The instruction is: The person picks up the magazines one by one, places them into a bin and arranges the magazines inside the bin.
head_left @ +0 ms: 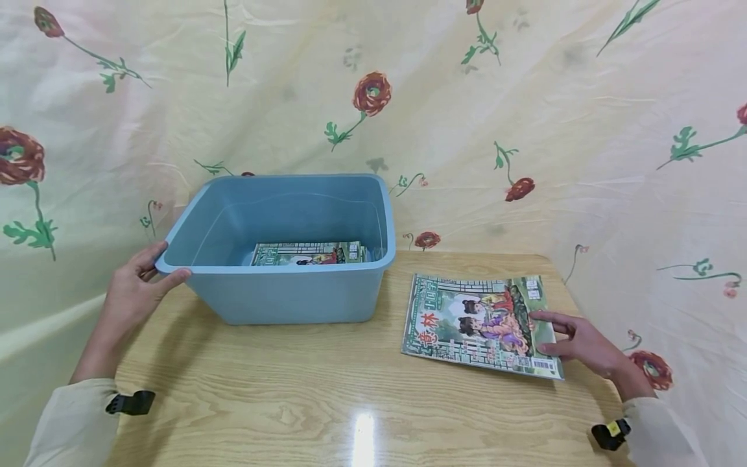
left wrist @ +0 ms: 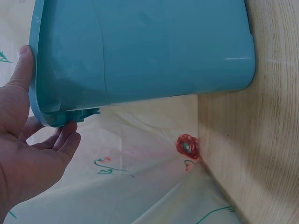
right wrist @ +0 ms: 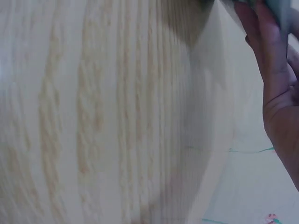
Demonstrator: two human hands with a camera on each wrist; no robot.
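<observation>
Magazine [head_left: 481,322] lies flat, its long side running left to right. Right hand [head_left: 583,342] rests spread fingers on its edge. Left hand [head_left: 137,285] pinches the bin [head_left: 286,295] rim.

Bright, even light fills all three views. A white glare spot sits on the glossy pale wooden counter [head_left: 363,434] near its front edge. The head view bends at its edges. The right wrist view is soft and blurred; the blue plastic tub [head_left: 280,295] casts faint shadows.
</observation>
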